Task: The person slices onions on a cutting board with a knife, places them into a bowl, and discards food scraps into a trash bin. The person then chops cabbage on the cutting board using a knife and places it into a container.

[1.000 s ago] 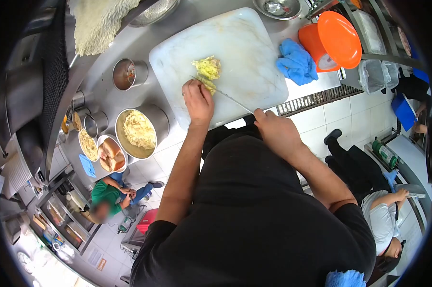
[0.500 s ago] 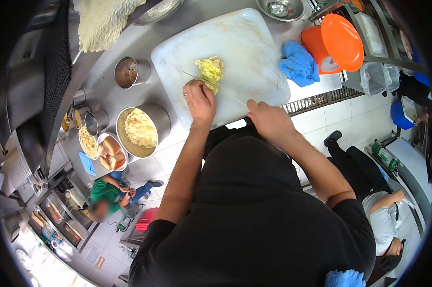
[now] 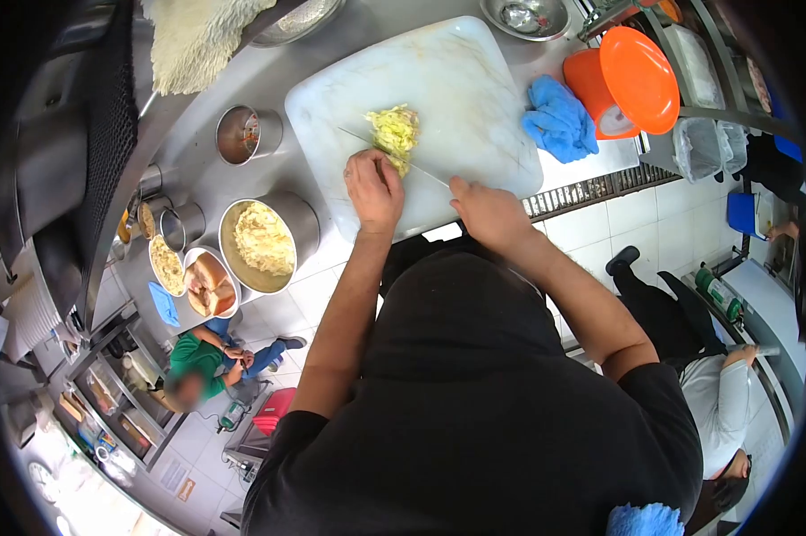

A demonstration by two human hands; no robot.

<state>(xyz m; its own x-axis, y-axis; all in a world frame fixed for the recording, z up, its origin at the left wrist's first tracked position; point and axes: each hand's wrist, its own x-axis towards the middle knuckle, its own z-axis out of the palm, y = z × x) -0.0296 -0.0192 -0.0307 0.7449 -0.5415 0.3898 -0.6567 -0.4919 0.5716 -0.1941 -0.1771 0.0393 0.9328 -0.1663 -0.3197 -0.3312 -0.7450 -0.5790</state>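
Note:
A pile of chopped yellow-green food (image 3: 394, 130) lies on the white cutting board (image 3: 465, 80). My right hand (image 3: 492, 213) is closed around the handle of a long knife (image 3: 431, 175), whose blade crosses the near side of the pile. The blade's tip points up and left, past my left hand. My left hand (image 3: 373, 188) rests on the board at the lower left of the pile, fingers curled against the blade and the food. What its fingertips press on is hidden.
To the left stand a metal pot (image 3: 242, 136), a large pot of shredded food (image 3: 258, 246) and a bowl of bread-like pieces (image 3: 211, 286). A blue cloth (image 3: 559, 119) and orange container (image 3: 637, 80) sit right of the board. Other people are at lower left and right.
My right hand has moved left and slightly up, with the knife sliding the same way across the food. My left hand has barely shifted. The pile now looks more spread.

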